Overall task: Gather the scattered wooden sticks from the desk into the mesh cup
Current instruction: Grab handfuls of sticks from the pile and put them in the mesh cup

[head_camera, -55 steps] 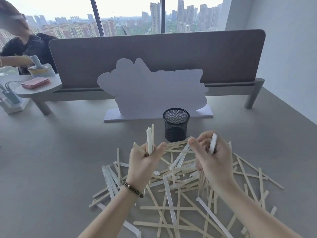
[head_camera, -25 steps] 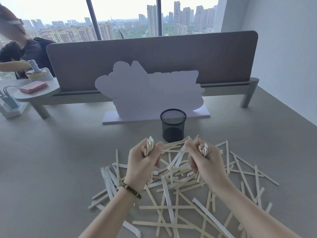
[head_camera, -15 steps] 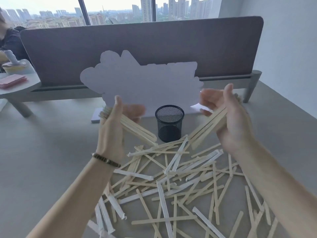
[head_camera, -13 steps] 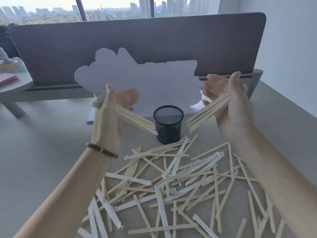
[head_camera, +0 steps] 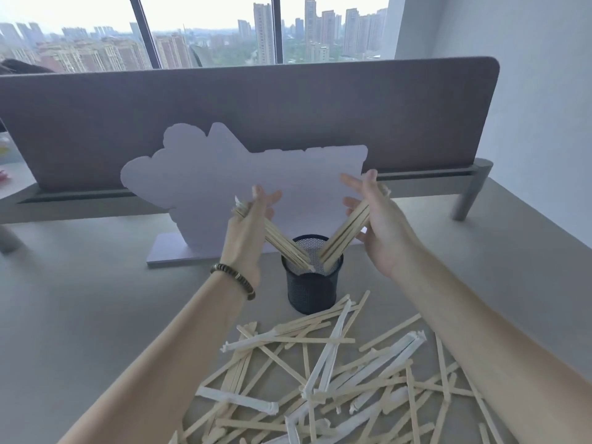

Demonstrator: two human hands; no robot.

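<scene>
A black mesh cup (head_camera: 312, 290) stands upright on the grey desk, just beyond a pile of scattered wooden sticks (head_camera: 326, 376), some in white paper wrappers. My left hand (head_camera: 246, 232) holds a bundle of sticks (head_camera: 285, 243) slanting down to the right, tips inside the cup's mouth. My right hand (head_camera: 381, 225) holds a second bundle (head_camera: 341, 240) slanting down to the left, its tips also inside the rim. The two bundles form a V over the cup. Fingers on both hands are partly spread, but the bundles stay held.
A white cut-out sign on a flat base (head_camera: 243, 184) stands right behind the cup. A grey partition screen (head_camera: 256, 116) runs across the back of the desk, with a metal leg (head_camera: 467, 200) at the right. A white wall is at right.
Both hands rose from the pile with bundles of sticks, moved inward over the cup and lowered the bundle tips into its mouth. The view moved closer to the cup.
</scene>
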